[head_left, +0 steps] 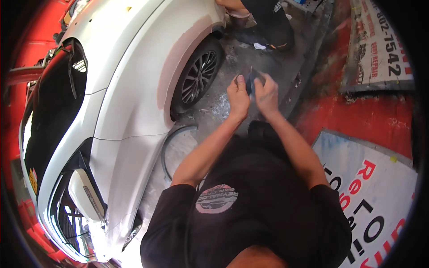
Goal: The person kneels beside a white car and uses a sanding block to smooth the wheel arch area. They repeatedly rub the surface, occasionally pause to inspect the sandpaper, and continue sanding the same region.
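The wearer's black T-shirt (254, 178), with a round chest print, is nearest, below and to the right of the alloy wheel (199, 76), the landmark here. Beyond it both forearms reach up to a dark, flat, flexible-looking piece (251, 81), held in the air right of the wheel. The left hand (239, 94) grasps its near-wheel side, thumb uppermost; the right hand (267, 93), slightly blurred, grips the opposite side, its exact finger placement unclear. Below the wheel, a dark curved strip (163, 154) lies on the floor. Around the wheel's upper left runs a pinkish band (178, 58) on the white car's fender (138, 80); the side mirror (85, 194) sits well below left of it. A lettered panel (371, 201) leans well below right of the wheel. Above right of it, a crouching co-worker (275, 24) is beside a tub (238, 18).
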### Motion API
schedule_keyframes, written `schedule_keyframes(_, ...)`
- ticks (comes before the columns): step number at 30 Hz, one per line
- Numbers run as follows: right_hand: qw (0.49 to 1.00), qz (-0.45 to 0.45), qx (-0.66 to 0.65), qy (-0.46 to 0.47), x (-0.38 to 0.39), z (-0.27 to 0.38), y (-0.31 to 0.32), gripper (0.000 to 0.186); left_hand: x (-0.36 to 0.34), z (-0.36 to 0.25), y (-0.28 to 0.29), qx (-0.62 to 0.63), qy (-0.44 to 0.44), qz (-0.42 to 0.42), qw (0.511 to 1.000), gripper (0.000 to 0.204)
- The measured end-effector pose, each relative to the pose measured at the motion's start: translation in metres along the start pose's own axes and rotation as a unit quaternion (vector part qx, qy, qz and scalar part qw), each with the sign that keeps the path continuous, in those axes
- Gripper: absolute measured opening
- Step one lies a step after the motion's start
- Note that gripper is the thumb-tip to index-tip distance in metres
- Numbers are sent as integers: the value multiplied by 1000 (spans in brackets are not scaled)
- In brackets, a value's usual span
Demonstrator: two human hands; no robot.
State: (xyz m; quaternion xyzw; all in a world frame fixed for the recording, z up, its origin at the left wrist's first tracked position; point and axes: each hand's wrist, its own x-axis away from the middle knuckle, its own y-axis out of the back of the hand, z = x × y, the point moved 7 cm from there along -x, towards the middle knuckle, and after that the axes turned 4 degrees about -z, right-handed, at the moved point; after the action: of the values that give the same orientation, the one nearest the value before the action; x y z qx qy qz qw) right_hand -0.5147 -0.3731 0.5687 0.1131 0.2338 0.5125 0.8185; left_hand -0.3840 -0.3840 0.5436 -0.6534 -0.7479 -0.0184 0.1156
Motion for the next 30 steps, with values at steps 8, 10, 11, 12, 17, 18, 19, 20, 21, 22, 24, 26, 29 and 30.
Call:
schedule_keyframes(8,999,28,5,19,46,13,-15,34,-12,27,76,182,19,-48,982,39)
schedule_keyframes(10,991,28,78,108,75,38,-30,37,-10,23,80,218,19,-62,974,40)
schedule_keyframes(11,981,27,115,151,85,45,-35,38,1,15,77,231,20,-72,970,41)
schedule_keyframes(12,992,18,92,87,69,27,-30,37,7,11,77,244,21,-83,966,41)
schedule_keyframes(17,1000,5,29,-9,31,13,0,36,-16,20,105,350,46,-84,932,38)
schedule_keyframes(18,996,4,46,72,42,26,-2,37,-22,24,113,377,54,-99,919,38)
schedule_keyframes(19,986,4,64,153,59,42,-8,37,-22,29,115,390,67,-98,913,38)
schedule_keyframes(20,969,2,76,235,74,59,-15,38,-25,26,114,401,75,-97,908,38)
schedule_keyframes(21,967,18,73,244,85,67,-23,39,-25,25,112,412,82,-95,902,38)
schedule_keyframes(22,965,33,69,251,97,75,-31,39,-21,22,109,408,92,-109,902,37)
schedule_keyframes(24,969,41,80,230,90,60,-37,41,-8,12,103,398,108,-137,901,37)
schedule_keyframes(26,979,29,107,172,54,8,-32,44,-2,15,104,378,125,-121,909,37)
schedule_keyframes(29,984,29,68,164,35,-2,-5,37,-2,29,114,338,144,-119,922,35)
schedule_keyframes(30,984,44,56,162,36,2,-1,37,5,26,116,320,170,-134,922,34)
